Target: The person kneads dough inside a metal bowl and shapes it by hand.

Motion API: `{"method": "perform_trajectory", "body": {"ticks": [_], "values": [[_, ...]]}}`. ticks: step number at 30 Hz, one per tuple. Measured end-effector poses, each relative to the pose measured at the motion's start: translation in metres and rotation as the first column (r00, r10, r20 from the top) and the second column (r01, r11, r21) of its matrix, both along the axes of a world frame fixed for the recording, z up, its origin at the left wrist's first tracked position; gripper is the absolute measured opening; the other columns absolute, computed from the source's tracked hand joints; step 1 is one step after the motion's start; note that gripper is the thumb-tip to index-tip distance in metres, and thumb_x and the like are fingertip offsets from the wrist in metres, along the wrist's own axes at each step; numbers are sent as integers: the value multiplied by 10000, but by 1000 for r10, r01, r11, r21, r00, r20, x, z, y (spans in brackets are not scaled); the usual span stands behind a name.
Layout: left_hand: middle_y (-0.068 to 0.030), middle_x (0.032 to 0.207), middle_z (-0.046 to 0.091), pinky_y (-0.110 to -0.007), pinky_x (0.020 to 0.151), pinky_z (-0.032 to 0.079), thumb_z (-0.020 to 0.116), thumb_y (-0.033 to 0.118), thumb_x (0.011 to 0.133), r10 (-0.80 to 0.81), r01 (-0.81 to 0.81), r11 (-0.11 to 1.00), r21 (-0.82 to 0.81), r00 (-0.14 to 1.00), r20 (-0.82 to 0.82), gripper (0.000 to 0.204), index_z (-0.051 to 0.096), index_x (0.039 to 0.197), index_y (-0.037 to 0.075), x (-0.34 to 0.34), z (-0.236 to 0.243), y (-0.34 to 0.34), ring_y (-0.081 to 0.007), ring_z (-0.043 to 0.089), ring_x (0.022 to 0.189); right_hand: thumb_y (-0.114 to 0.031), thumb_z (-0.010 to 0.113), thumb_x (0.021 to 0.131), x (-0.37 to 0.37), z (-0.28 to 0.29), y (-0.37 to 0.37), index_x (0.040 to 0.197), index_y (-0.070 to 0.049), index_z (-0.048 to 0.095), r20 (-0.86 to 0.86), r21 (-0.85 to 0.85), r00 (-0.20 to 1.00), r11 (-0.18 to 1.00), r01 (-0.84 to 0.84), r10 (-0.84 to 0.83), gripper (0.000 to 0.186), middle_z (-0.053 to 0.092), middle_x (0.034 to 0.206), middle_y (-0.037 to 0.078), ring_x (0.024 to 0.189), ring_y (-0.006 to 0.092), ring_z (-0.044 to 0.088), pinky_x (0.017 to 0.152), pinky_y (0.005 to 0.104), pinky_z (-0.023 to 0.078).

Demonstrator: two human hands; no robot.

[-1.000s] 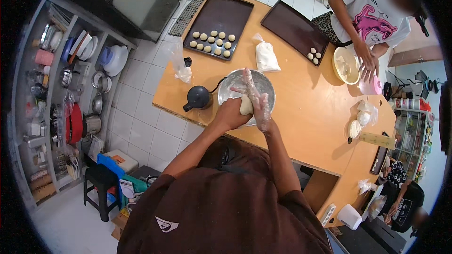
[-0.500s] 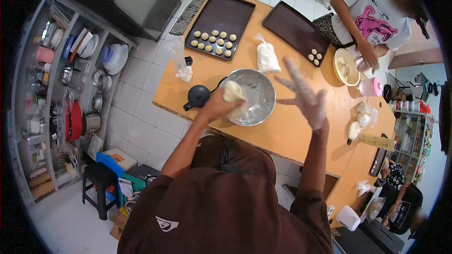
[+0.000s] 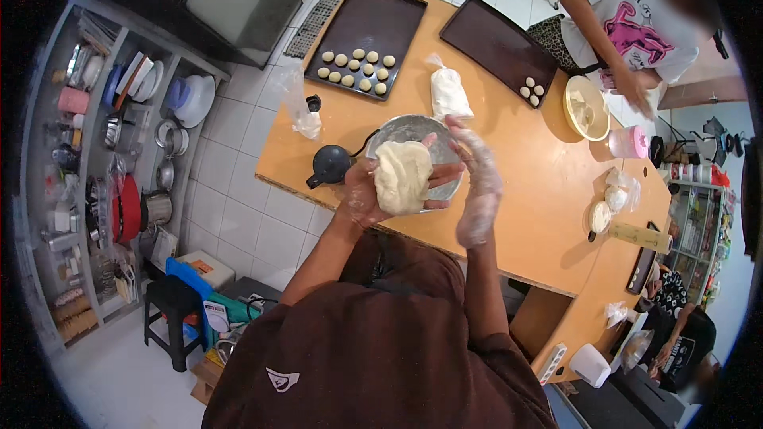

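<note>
A pale lump of dough (image 3: 404,178) lies across the palm of my left hand (image 3: 367,197), held above a metal mixing bowl (image 3: 447,191). The left fingers spread out from under the dough to the right. My right hand (image 3: 479,187), in a whitish, see-through glove, stands upright just right of those fingertips. It is open, holds nothing, and is slightly blurred. Behind the dough, the bowl's inner wall looks smeared with white residue. A round dark grey device (image 3: 331,165) sits left of the bowl.
A dark tray (image 3: 373,20) with several dough balls lies at the far left of the table, another tray (image 3: 494,46) right of it. Between them and the bowl is a bag of white powder (image 3: 450,94). A co-worker's hand (image 3: 633,94) is near a yellow bowl (image 3: 586,137).
My left hand has turned palm up, and the dough now lies spread on it. The right hand has come in from the right, close beside it. The co-worker's hand has shifted slightly.
</note>
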State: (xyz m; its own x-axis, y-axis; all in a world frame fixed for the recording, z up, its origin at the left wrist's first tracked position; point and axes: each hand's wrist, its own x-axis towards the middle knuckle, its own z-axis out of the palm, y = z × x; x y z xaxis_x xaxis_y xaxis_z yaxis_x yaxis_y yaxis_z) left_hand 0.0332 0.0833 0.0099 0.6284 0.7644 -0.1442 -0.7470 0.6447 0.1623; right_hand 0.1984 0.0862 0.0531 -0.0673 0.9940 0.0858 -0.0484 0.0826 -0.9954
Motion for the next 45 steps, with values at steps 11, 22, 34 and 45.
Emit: {"method": "perform_trajectory", "body": {"ticks": [11, 22, 34, 45], "values": [[-48, 1224, 602, -393, 973, 475, 368, 447, 1025, 173, -212, 975, -61, 905, -389, 477, 491, 1345, 116, 32, -46, -5, -163, 565, 1152, -312, 741, 824, -23, -89, 7, 1111, -3, 637, 461, 183, 881, 983, 25, -108, 434, 638, 1114, 216, 944, 340, 653, 792, 459, 513], [-107, 1224, 553, -270, 781, 522, 602, 322, 950, 429, -289, 903, 318, 568, -702, 483, 468, 1350, 87, 48, -32, 9, -144, 591, 991, -151, 464, 981, -4, -98, -4, 1131, 79, 556, 305, -39, 951, 997, 69, -54, 289, 631, 1050, 216, 978, 326, 602, 891, 421, 475], [-28, 823, 678, -244, 605, 466, 626, 355, 959, 340, -276, 934, 228, 484, -806, 378, 700, 954, -15, 27, -36, 11, -65, 579, 690, -390, 582, 923, 8, -29, -3, 1334, 7, 496, 426, 228, 893, 972, 50, -146, 578, 290, 1514, 284, 1390, 423, 319, 1111, 521, 293], [-162, 1337, 527, -412, 825, 578, 204, 739, 932, 153, -219, 975, -44, 797, -584, 786, 421, 1323, 93, 12, -16, 1, -295, 607, 1132, -84, 585, 863, -1, -98, 16, 1013, 30, 679, 494, 381, 802, 913, 146, -334, 211, 693, 870, 186, 737, 331, 668, 677, 396, 521]]}}
